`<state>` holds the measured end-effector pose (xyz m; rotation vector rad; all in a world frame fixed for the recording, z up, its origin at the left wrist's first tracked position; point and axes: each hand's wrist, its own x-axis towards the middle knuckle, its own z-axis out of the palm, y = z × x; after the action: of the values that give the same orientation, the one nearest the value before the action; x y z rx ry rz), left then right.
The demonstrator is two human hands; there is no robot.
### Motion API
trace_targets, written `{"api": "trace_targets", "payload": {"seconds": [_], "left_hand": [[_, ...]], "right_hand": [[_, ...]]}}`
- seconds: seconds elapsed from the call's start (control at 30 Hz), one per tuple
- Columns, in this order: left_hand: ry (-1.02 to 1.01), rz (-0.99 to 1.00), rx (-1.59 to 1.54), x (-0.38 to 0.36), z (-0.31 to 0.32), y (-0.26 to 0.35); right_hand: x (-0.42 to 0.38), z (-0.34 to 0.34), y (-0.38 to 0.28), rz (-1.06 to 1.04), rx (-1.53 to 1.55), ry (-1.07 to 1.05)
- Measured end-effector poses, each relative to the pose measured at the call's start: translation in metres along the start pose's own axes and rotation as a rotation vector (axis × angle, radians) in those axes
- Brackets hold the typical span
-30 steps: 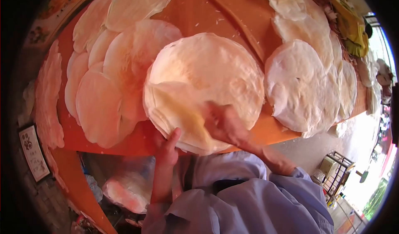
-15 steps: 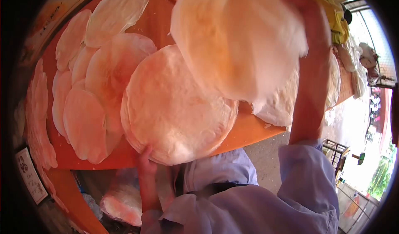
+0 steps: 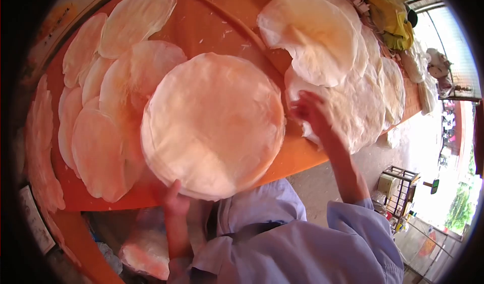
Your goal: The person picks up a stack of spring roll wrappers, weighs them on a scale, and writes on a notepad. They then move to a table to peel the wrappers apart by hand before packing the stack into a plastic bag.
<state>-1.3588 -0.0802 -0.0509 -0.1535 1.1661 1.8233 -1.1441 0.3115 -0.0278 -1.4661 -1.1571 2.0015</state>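
Left hand (image 3: 175, 199) grips near edge of round wafer stack (image 3: 214, 122) on orange table (image 3: 297, 158); right hand (image 3: 313, 113) open, empty, fingers spread, over right-side sheets (image 3: 353, 102).

Person wears a pale lavender-blue shirt (image 3: 302, 248), loose woven cloth with soft folds. Right sleeve (image 3: 363, 223) ends in a cuff (forearm bare beyond it, up to the right hand (image 3: 312, 113)). Left hand (image 3: 174, 201) bare; dark band crosses the shirt front.
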Motion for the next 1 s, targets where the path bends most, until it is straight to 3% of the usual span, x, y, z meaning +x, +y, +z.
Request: {"api": "trace_targets", "payload": {"seconds": [0.03,0.07,0.1,0.13,0.2,0.27,0.37,0.47,0.5,0.63,0.83,0.93,1.0], "left_hand": [[-0.064,-0.007,0.076,-0.002,0.017,0.009],[-0.129,-0.009,0.151,-0.005,0.035,0.019],[-0.156,0.116,0.209,-0.002,0.054,0.022],[-0.174,0.243,0.264,0.0,0.073,0.026],[-0.282,0.238,0.246,0.005,0.085,0.029],[-0.313,0.205,0.288,0.008,0.094,0.038],[-0.149,0.146,0.306,0.014,0.073,0.028],[-0.156,0.092,0.322,0.007,0.083,0.043],[-0.147,0.112,0.316,0.008,0.08,0.045],[-0.079,0.155,0.276,0.012,0.061,0.041],[-0.132,0.101,0.097,0.017,0.051,0.042],[-0.137,0.089,0.125,0.013,0.055,0.046],[-0.133,0.085,0.142,0.013,0.058,0.048]], "right_hand": [[-0.03,0.039,-0.001,0.112,-0.044,-0.121],[-0.043,0.056,0.017,0.009,-0.142,-0.402],[-0.074,0.097,0.013,-0.028,-0.317,-0.535],[-0.104,0.13,0.004,-0.222,-0.622,-0.622],[-0.128,0.159,0.009,-0.632,-0.818,-0.62],[-0.123,0.163,0.022,-0.725,-0.705,-0.547],[-0.116,0.154,0.022,-0.268,-0.582,-0.5],[-0.114,0.173,0.045,-0.528,-0.834,-0.472],[-0.114,0.179,0.052,-0.585,-0.799,-0.617],[-0.112,0.186,0.051,-0.13,-0.594,-0.631],[-0.108,0.183,0.058,-0.059,-0.572,-0.704],[-0.118,0.189,0.053,-0.145,-0.631,-0.685],[-0.121,0.193,0.051,-0.342,-0.702,-0.594]]}}
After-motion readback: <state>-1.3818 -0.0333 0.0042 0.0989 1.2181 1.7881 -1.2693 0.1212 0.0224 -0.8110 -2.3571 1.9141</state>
